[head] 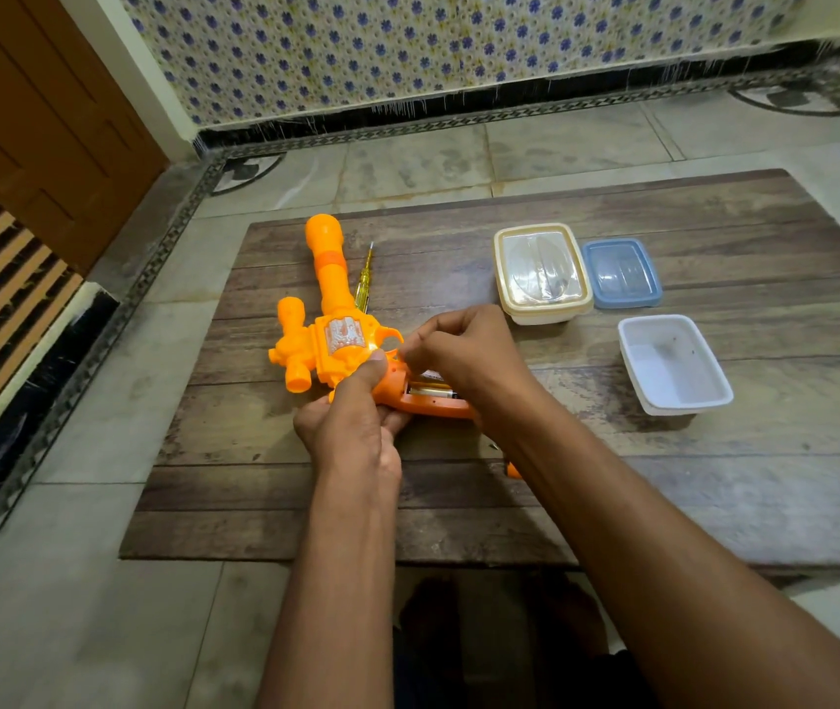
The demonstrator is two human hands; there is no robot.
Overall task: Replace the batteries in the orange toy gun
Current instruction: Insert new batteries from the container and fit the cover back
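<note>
Orange, cream, blue and white

Bright orange plastic toy gun point(328, 304); cream-rimmed lidded tub point(540, 271); blue-rimmed clear lid point(621, 272); white open tub point(673, 365).

One orange toy gun point(328, 319) lies on one wooden table point(612, 483). Two hands are on it, the left hand point(351, 427) and the right hand point(464, 350). At least one battery point(430, 390) shows in the open grip; any others are hidden. One yellow screwdriver point(364, 273) lies beside the barrel. There are two boxes: one cream-lidded box point(540, 271) and one open white box point(673, 365). One loose blue lid point(621, 272) sits between them. One small orange piece point(512, 470) peeks out by the right forearm.
</note>
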